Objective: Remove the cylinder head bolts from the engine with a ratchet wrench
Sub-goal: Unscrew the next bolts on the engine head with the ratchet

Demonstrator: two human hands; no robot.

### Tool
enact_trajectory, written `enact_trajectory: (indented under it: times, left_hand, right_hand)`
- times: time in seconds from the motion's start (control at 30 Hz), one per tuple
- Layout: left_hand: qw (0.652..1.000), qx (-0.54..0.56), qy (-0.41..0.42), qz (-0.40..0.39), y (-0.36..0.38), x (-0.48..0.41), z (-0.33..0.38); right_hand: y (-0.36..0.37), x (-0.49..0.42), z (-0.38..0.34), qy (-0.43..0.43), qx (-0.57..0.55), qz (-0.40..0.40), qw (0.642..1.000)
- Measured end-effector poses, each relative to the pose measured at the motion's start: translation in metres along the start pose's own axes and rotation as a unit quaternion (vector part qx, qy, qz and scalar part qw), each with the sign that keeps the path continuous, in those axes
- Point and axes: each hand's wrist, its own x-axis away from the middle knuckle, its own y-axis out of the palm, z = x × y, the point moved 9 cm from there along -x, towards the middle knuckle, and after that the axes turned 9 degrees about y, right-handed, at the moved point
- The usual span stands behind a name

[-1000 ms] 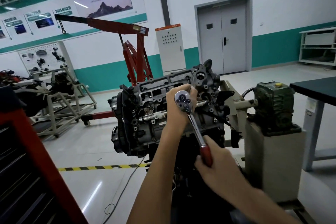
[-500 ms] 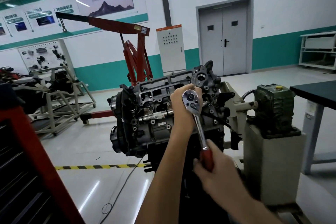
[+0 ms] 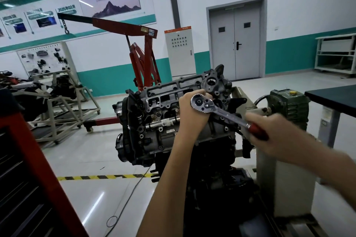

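Note:
The engine (image 3: 159, 121) sits on a stand in the middle of the view, its cylinder head tilted toward me. A chrome ratchet wrench (image 3: 221, 112) with a red grip is set against the head's right part. My left hand (image 3: 192, 113) wraps around the extension behind the ratchet's round head. My right hand (image 3: 273, 136) grips the red handle, out to the lower right and blurred. The bolt under the socket is hidden by my left hand.
A red engine hoist (image 3: 142, 59) stands behind the engine. A green gearbox (image 3: 289, 106) on the stand's pedestal is at the right, beside a dark table (image 3: 335, 100). A red tool cabinet (image 3: 25, 169) fills the lower left. A cable lies on the floor (image 3: 123, 208).
My right hand has swung the ratchet handle from pointing down to pointing out to the right. My left hand stays on the ratchet's head end.

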Motion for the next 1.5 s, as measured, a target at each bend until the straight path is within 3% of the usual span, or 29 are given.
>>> enact_trajectory:
  times: [0.07, 0.17, 0.27, 0.33, 0.47, 0.53, 0.6, 0.67, 0.77, 0.87, 0.97, 1.07, 1.2, 1.3, 1.4, 1.5]
  left_hand:
    - [0.999, 0.01, -0.002, 0.033, -0.001, 0.002, -0.002]
    - [0.998, 0.026, -0.008, 0.057, -0.001, -0.001, -0.004]
    - [0.998, -0.02, -0.004, 0.059, -0.004, 0.002, -0.001]
    - [0.999, 0.005, 0.003, 0.044, -0.006, 0.003, -0.001]
    - [0.999, -0.014, 0.014, -0.045, -0.006, -0.001, -0.004]
    - [0.996, -0.019, 0.009, -0.082, 0.0, -0.003, -0.004]
    - [0.997, -0.014, 0.006, -0.078, 0.003, -0.003, -0.002]
    - [0.999, -0.001, 0.006, -0.045, 0.002, 0.0, -0.002]
    - [1.0, -0.007, -0.004, -0.013, -0.001, 0.0, -0.007]
    - [0.999, 0.015, -0.032, 0.014, 0.002, 0.0, -0.008]
    - [0.999, 0.005, -0.009, 0.036, -0.001, 0.003, -0.003]
    - [1.0, 0.012, -0.009, 0.018, -0.005, 0.003, -0.006]
    - [0.998, -0.014, -0.009, -0.062, 0.0, -0.004, -0.002]
    - [0.994, -0.025, -0.001, -0.11, 0.01, -0.007, 0.0]
    - [0.998, 0.006, 0.004, -0.063, 0.005, -0.003, 0.0]
    - [1.0, -0.011, -0.01, -0.01, -0.001, -0.002, -0.007]
  right_hand:
    - [0.026, 0.02, -0.018, 0.036, -0.129, 0.021, 0.991]
    - [0.067, 0.038, -0.051, 0.091, -0.324, 0.055, 0.94]
    - [0.096, 0.037, -0.075, 0.101, -0.42, 0.033, 0.901]
    - [0.087, 0.035, -0.07, 0.086, -0.382, 0.021, 0.92]
    - [0.032, 0.019, -0.033, -0.01, -0.151, -0.04, 0.988]
    - [0.002, 0.0, -0.012, -0.038, -0.021, -0.056, 0.998]
    - [-0.02, -0.014, -0.003, -0.05, 0.062, -0.013, 0.997]
    - [-0.012, -0.011, -0.001, -0.036, 0.026, -0.01, 0.999]
    - [0.028, 0.019, -0.018, 0.022, -0.15, 0.016, 0.988]
    - [0.068, 0.039, -0.046, 0.095, -0.309, 0.081, 0.943]
    - [0.101, 0.038, -0.074, 0.117, -0.417, 0.045, 0.9]
    - [0.078, 0.036, -0.068, 0.065, -0.352, 0.017, 0.934]
    - [0.012, 0.017, -0.026, -0.027, -0.122, -0.038, 0.991]
    - [-0.024, -0.002, -0.003, -0.035, 0.026, 0.016, 0.999]
    - [0.003, 0.01, -0.009, -0.003, -0.062, -0.002, 0.998]
    - [0.039, 0.033, -0.035, 0.044, -0.22, 0.075, 0.972]
